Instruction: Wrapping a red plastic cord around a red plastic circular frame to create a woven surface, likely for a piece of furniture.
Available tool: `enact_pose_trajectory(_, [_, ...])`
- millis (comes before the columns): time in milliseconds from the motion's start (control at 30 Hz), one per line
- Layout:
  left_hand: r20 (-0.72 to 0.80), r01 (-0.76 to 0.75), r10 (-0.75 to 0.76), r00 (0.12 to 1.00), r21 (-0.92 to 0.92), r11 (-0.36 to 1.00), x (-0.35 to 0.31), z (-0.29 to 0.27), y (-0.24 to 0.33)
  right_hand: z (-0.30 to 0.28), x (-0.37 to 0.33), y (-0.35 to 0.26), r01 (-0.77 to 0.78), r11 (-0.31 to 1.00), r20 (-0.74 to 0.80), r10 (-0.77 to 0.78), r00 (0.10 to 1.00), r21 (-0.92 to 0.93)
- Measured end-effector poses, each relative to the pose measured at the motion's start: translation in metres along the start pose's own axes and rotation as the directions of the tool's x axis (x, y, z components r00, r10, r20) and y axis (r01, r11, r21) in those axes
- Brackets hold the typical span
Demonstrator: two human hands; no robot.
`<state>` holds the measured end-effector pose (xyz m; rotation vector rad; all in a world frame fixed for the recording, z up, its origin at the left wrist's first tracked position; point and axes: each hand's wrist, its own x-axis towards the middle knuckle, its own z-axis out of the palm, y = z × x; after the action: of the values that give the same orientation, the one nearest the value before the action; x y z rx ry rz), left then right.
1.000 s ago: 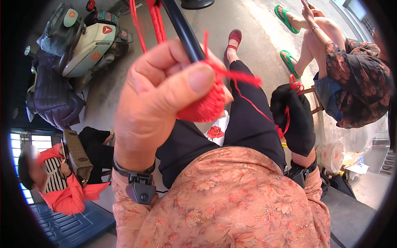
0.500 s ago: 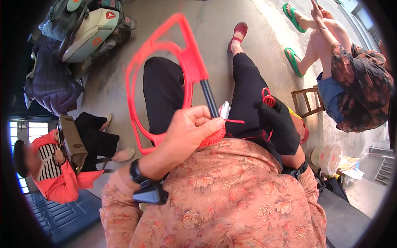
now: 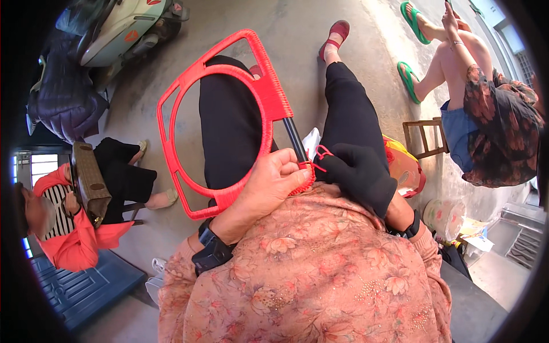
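My bare left hand [image 3: 273,178] is closed round a red cord-wrapped frame [image 3: 273,98], gripping it at its lower right side. The frame is squarish with rounded corners and has a large ring inside. Just above my fingers, a bare black stretch [image 3: 293,137] shows between two wrapped parts. My right hand [image 3: 361,176], in a black glove, is close beside the left, its fingers bent together at the red cord [image 3: 323,152]. A small loop of that cord stands up by the gloved fingertips. Behind the hands a small white piece [image 3: 312,140] shows; its kind is unclear.
A red and yellow bag [image 3: 403,168] stands by my right leg, with a whitish bucket [image 3: 445,219] behind it. One person sits at the right in green flip-flops [image 3: 407,82], another at the left with a brown handbag [image 3: 90,182]. A scooter [image 3: 117,34] is parked far left.
My gloved right hand has moved left, up to my left hand, bringing the red cord with it. The red frame has swung slightly left and is steadier.
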<state>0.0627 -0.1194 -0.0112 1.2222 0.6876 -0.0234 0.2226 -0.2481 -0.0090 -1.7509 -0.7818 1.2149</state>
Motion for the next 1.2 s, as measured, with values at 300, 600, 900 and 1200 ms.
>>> enact_pose_trajectory(300, [0.002,-0.016,0.016,1.0,0.132,0.991,-0.002,0.001,0.005,0.002,0.001,0.003,0.005,0.994,0.036,-0.001,0.999,-0.106])
enact_pose_trajectory(600, [-0.031,-0.05,0.05,0.998,-0.013,0.999,0.001,0.006,-0.001,0.003,0.004,0.021,0.178,0.981,0.091,-0.185,0.978,0.082])
enact_pose_trajectory(900, [-0.096,0.033,-0.047,0.994,-0.144,0.989,0.004,0.005,0.001,-0.002,0.003,0.018,-0.02,0.973,0.063,0.006,0.998,0.231])
enact_pose_trajectory(1200, [-0.204,-0.085,0.019,0.979,-0.319,0.944,0.0,-0.004,0.031,-0.021,0.007,0.037,0.258,0.966,0.058,-0.258,0.964,0.013])
